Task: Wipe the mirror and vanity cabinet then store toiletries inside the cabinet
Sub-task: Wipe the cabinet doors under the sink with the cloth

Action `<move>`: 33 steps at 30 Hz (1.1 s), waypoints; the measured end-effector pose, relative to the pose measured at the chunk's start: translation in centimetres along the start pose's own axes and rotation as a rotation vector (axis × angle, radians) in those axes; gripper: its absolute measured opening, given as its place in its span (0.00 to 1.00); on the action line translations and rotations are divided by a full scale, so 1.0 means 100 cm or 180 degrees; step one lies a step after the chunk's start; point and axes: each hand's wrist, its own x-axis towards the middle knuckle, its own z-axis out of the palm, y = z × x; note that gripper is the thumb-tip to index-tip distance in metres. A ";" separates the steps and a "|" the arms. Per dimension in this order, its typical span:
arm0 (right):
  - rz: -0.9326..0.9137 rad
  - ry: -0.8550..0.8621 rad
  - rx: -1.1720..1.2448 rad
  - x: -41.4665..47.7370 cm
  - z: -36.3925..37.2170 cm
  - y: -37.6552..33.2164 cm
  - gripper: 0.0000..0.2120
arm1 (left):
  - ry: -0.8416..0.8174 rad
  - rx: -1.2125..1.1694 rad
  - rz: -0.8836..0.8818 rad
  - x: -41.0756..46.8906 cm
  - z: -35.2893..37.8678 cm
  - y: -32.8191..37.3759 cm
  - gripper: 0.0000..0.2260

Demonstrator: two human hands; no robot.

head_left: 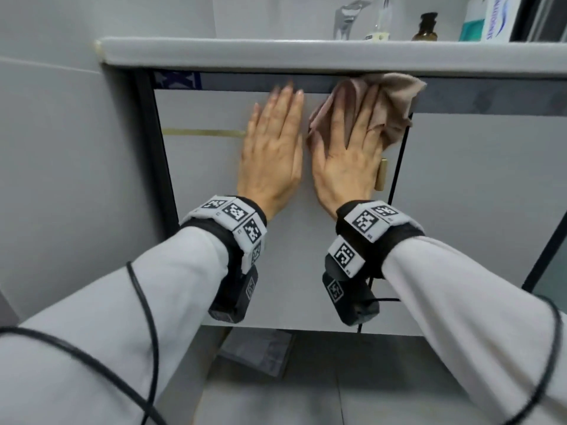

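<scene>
A grey vanity cabinet door fills the middle of the head view, under a grey countertop edge. My left hand lies flat on the door with straight fingers, holding nothing. My right hand presses a crumpled beige cloth flat against the upper part of the door, fingers straight, just below the countertop. A brass door handle sticks out beside my right hand. On the countertop stand toiletries: a brown bottle, a clear bottle and a white and teal box.
A second cabinet door lies to the right of the dark gap. A black frame post borders the cabinet on the left, with grey wall tiles beyond. A chrome tap stands on the countertop. Grey floor shows below.
</scene>
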 end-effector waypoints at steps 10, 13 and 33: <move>-0.0232 0.0117 0.0117 0.002 0.008 0.002 0.27 | 0.0107 0.0055 -0.0188 0.012 -0.013 -0.017 0.24; -0.0392 0.0301 0.0049 -0.001 0.012 0.002 0.27 | 0.0125 -0.0091 -0.0248 0.013 -0.012 -0.016 0.24; -0.2153 0.0252 -0.1080 0.019 0.012 0.027 0.22 | -0.0098 -0.0252 -0.0135 0.008 -0.021 -0.023 0.25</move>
